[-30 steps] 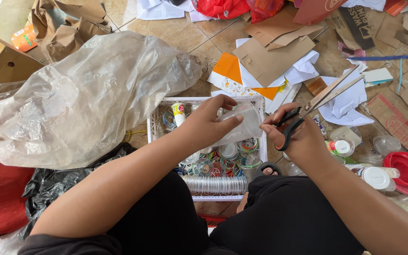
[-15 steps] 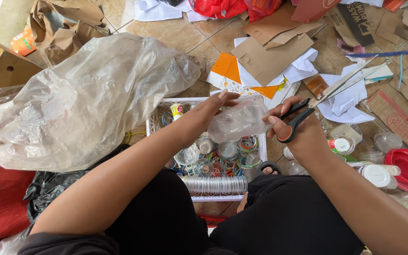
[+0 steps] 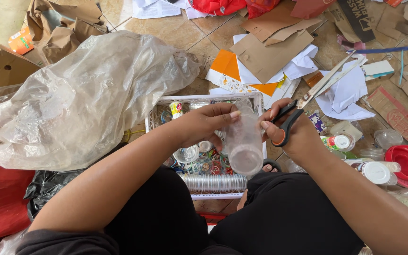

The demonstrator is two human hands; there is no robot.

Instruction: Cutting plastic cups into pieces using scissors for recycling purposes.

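Seen from above, a person sits on a tiled floor (image 3: pixel 185 28) littered with cardboard and paper. The left hand (image 3: pixel 204 123) curls its fingers (image 3: pixel 227 113) around the top of a clear plastic cup (image 3: pixel 244 144), held upright above a white basket (image 3: pixel 213 99) that lies between the knees and is full of small cups and lids. The right hand (image 3: pixel 291 134) touches the cup's other side with its fingertips while its fingers are closed through the black and orange handles of scissors (image 3: pixel 308 101), whose blades point up and away to the right. A big crumpled clear plastic bag (image 3: pixel 81 94) lies to the left of the basket. A red lid (image 3: pixel 407 160) and small bottles sit to the right.
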